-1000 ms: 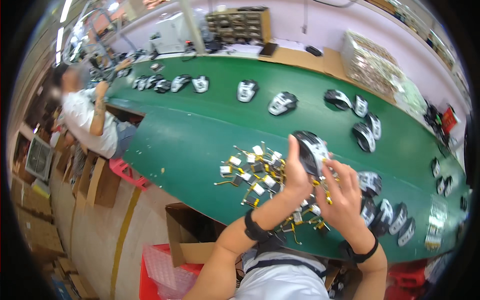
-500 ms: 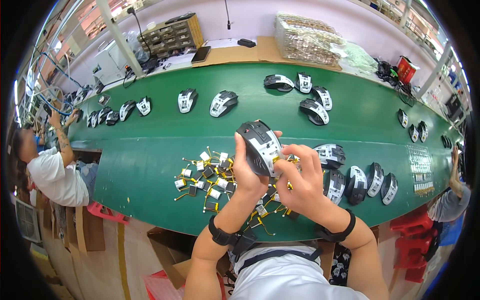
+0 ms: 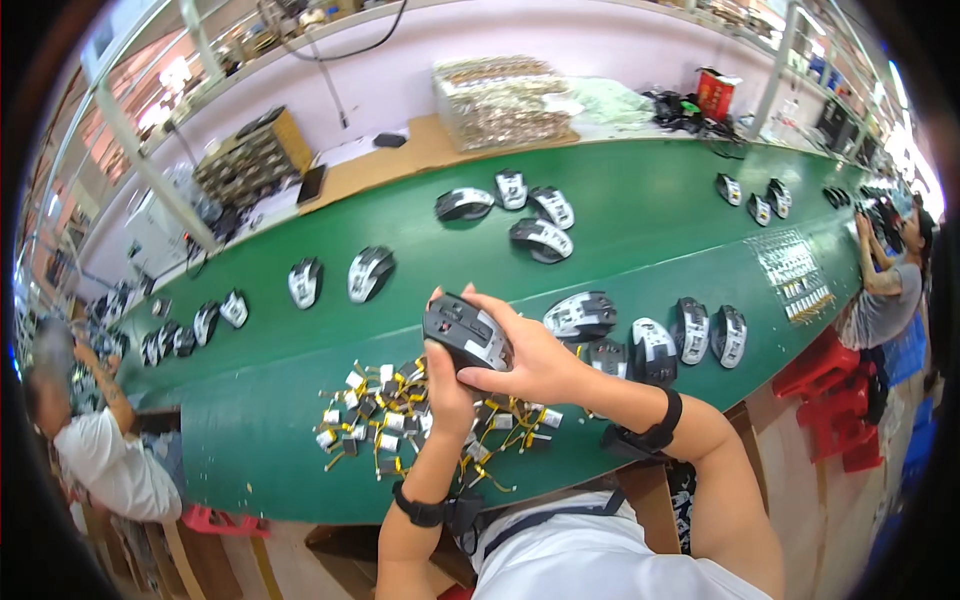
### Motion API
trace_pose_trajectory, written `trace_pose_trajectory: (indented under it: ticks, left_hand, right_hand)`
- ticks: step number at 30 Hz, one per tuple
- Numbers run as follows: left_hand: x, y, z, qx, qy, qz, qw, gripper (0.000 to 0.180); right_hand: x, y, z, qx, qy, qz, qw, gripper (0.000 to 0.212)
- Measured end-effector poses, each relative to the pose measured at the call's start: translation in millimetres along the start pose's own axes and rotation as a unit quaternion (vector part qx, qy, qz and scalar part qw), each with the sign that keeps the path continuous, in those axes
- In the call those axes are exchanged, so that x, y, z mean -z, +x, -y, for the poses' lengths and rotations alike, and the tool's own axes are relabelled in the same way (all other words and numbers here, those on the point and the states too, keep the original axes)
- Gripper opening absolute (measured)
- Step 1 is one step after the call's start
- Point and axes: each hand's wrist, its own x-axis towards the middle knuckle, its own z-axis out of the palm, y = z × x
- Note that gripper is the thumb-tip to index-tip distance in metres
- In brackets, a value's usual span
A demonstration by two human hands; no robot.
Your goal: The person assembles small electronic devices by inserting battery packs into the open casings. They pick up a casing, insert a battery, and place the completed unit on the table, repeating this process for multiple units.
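Between both hands I hold a black and white computer mouse above the green bench, its black rear part uppermost. My left hand is closed round its left side. My right hand grips its right side, thumb across the near end and fingers at the far edge. The lower end of the mouse is partly hidden by my right hand. Below my wrists lies a loose heap of small battery packs with yellow leads. Just right of my right hand, a mouse lies among several others.
More mice are scattered over the green bench. A clear tray of small parts lies at right. Wrapped stacked trays and a phone sit along the back. One person works at left, another at right.
My head view has turned rightward and tilted. My right hand has gone from touching the white part of the mouse with its fingertips to gripping its side; my left hand still holds it.
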Motion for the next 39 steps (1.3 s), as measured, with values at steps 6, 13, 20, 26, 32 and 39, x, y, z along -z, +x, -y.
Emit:
trace_pose_trajectory:
  ticks: [6,13,20,26,32,39]
  left_hand:
    - [-2,-5,-11,0.058,0.221,0.02,0.973,0.049]
    - [7,30,-46,0.051,0.413,0.183,0.891,0.031]
    - [-19,170,62,0.001,0.62,0.359,0.698,0.054]
    - [-41,221,140,-0.01,0.72,0.408,0.561,0.08]
    - [-20,238,133,-0.024,0.701,0.445,0.557,0.057]
    - [-78,218,95,0.002,0.6,0.402,0.692,0.055]
  right_hand:
    - [162,41,-105,-0.174,-0.271,-0.15,0.935,0.078]
    - [262,33,-199,-0.316,-0.617,-0.092,0.715,0.061]
    - [206,166,-185,-0.292,-0.386,-0.089,0.871,0.078]
    - [213,158,-199,-0.201,-0.452,-0.061,0.867,0.08]
    - [275,49,-143,-0.07,-0.356,0.037,0.931,0.064]
    - [285,-70,-109,-0.152,-0.407,0.142,0.89,0.058]
